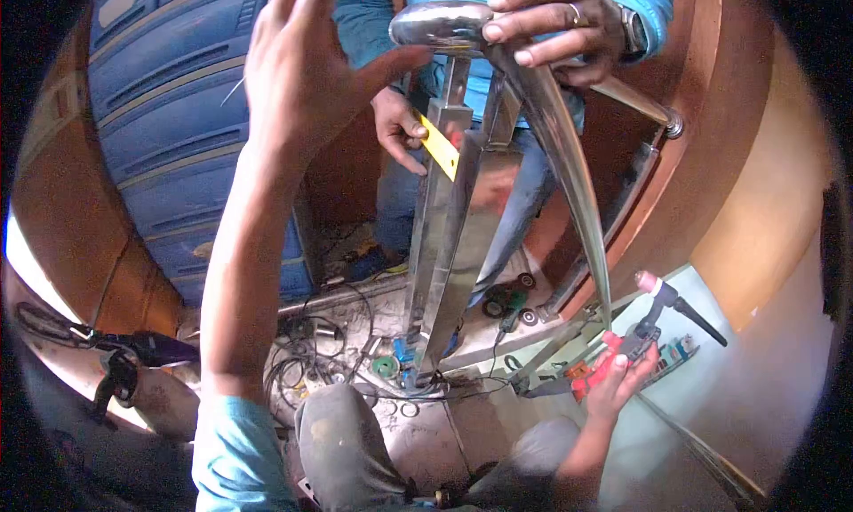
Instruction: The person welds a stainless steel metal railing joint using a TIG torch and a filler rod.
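Observation:
My left hand (302, 72) is raised with fingers spread, its thumb pressing the rounded end of a polished steel handrail (555, 148). The rail curves down to the right from the top of a square steel post (449, 236). Lower right, my right hand (622, 374) grips a welding torch (662, 303) with a pink nozzle and red handle, away from the post. A co-worker in a blue shirt faces me. One of their hands (560, 23), with ring and watch, holds the rail's top. Their other hand (395, 125) holds a yellow level (437, 143) against the post.
A blue ribbed shutter (169, 112) stands at the left. Cables, clamps and round discs (342, 352) litter the floor around the post's base. More discs (508, 300) lie by the co-worker's feet. A dark tool (133, 348) lies at the left. My knees (346, 441) are below.

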`<state>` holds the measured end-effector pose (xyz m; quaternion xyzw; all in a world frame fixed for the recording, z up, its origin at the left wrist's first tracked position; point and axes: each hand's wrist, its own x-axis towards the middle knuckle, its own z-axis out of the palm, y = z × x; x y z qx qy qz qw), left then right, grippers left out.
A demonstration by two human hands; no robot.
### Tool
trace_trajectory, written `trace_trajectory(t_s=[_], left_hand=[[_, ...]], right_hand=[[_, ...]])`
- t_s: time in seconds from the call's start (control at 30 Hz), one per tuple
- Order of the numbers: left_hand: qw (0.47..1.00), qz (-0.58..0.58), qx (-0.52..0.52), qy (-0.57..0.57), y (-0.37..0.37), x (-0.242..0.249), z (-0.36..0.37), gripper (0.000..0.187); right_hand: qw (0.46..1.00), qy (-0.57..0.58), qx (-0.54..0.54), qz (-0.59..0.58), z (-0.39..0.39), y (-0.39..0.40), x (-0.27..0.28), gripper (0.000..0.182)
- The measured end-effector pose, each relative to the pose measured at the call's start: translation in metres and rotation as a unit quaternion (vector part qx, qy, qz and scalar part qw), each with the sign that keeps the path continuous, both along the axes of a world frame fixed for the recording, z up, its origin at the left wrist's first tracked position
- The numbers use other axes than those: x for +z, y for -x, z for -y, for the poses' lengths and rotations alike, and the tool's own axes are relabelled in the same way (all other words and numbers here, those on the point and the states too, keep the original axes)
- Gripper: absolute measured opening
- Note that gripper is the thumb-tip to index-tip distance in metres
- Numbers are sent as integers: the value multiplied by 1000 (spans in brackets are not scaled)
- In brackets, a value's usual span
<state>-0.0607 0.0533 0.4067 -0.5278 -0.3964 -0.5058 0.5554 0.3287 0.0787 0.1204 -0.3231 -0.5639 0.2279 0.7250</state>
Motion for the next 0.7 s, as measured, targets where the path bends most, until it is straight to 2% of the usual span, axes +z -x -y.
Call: trace_trajectory(t_s=[0.03, 0.1, 0.23, 0.43, 0.53, 0.7], left_hand=[[999, -16, 30, 8, -5, 8, -3, 53], [983, 65, 83, 151, -9, 18, 1, 75], [995, 8, 54, 89, -15, 25, -4, 76], [994, 35, 50, 88, -24, 21, -5, 74], [996, 13, 62, 67, -20, 18, -8, 73], [992, 65, 56, 98, -35, 17, -2, 75]], right_hand=[[1000, 0, 6, -3, 2, 4, 6, 57], [999, -24, 21, 2, 0, 6, 8, 56], [999, -14, 48, 3, 3, 12, 11, 56], [997, 33, 64, 4, 4, 6, 1, 56], [999, 24, 49, 3, 4, 11, 4, 56], [999, -14, 36, 33, -2, 13, 6, 54]])
